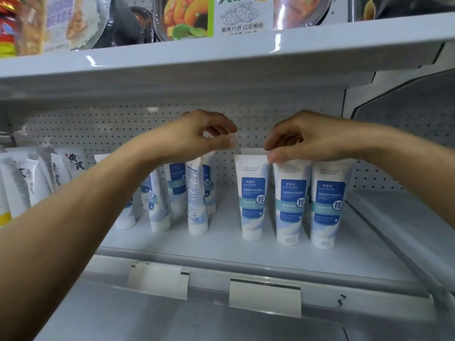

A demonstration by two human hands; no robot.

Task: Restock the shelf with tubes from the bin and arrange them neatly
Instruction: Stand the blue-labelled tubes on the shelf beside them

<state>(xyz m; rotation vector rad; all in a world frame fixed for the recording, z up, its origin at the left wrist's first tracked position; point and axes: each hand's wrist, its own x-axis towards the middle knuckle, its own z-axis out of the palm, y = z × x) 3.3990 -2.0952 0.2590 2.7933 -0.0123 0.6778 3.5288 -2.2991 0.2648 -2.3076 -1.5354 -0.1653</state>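
The tubes stand cap-down on the shelf [221,249] in two groups; the bin is out of view. On the right, three face front in a tidy row: near tube [252,193], middle tube [290,200], end tube [325,205]. The right hand [307,140] pinches at their tops, fingertips on the right corner of the near tube's crimp, thumb low beside the middle tube; which of the two it truly grips I cannot tell. The left hand [204,136] hangs curled just above the left group, with nothing visibly in it.

The left group looks the weak spot; the back tube [197,198] shows its printed rear, and the leaning tube [157,200] tilts against its neighbours. These tubes are tall on small caps, so they will likely tip easily; a forearm brushing through, or a twist given at the crimp alone, could topple one and carry the rest down in a row. A tug from the right hand could likewise drag the near tube out of line or knock the middle one. The sachets [29,178] crowd the left end, leaving little room to spread.
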